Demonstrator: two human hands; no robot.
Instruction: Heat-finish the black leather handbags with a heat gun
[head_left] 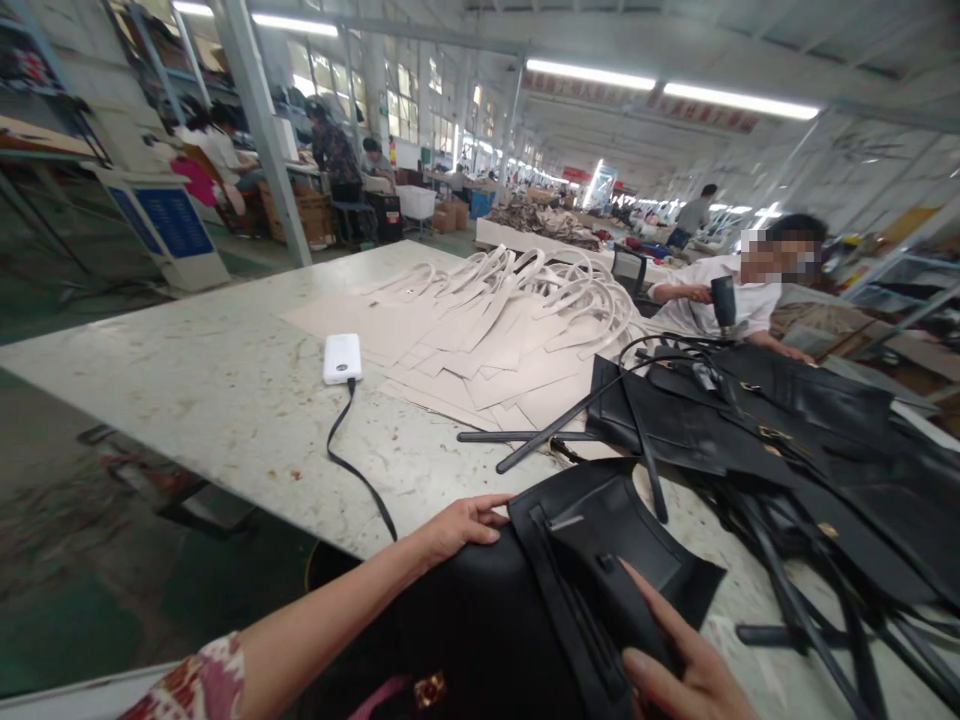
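Observation:
A black leather bag piece, with a strap and a pocket-like slit, lies in front of me at the table's near edge. My left hand pinches its upper left edge between thumb and fingers. On the right side, my right hand grips a raised fold of the same leather, thumb below and index finger along the top. A gold-coloured clasp shows low in the view. Beyond the piece, black straps rest on the table beside more black bag pieces.
Pale leather pieces with strap loops are piled across the table. A white power bank sits left, its black cable running toward me. Across the table, a co-worker holds a heat gun.

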